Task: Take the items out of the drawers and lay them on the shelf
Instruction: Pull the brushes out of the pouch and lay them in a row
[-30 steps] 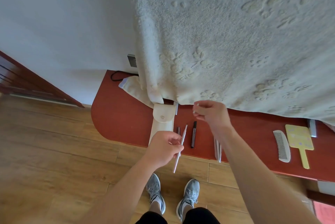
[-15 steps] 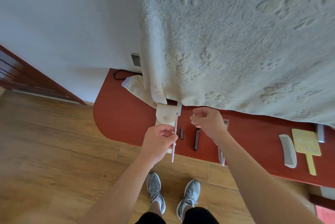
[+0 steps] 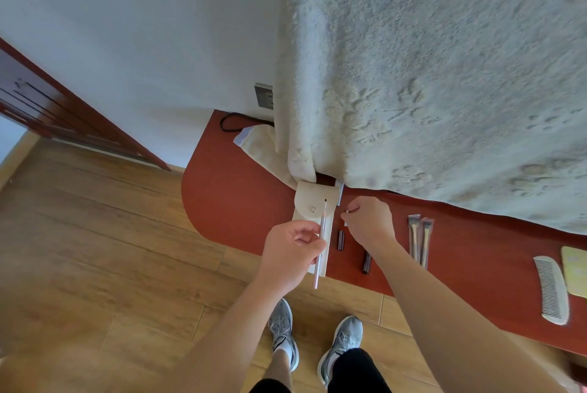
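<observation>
Status: left hand [image 3: 290,252] grips slim brush [image 3: 320,243] mid-shaft, tip aimed away over cream pouch [image 3: 313,202]; right hand [image 3: 370,222] pinches small white piece [image 3: 347,211] just beside that tip; I'd guess its cap, too small to confirm. My read: cap gets sorted before laying brush down. Dark tubes [image 3: 340,239], wrapped brushes [image 3: 419,240] and comb [image 3: 551,289] lie side by side on red shelf [image 3: 235,195]; the gap beside the pouch looks like the target.
</observation>
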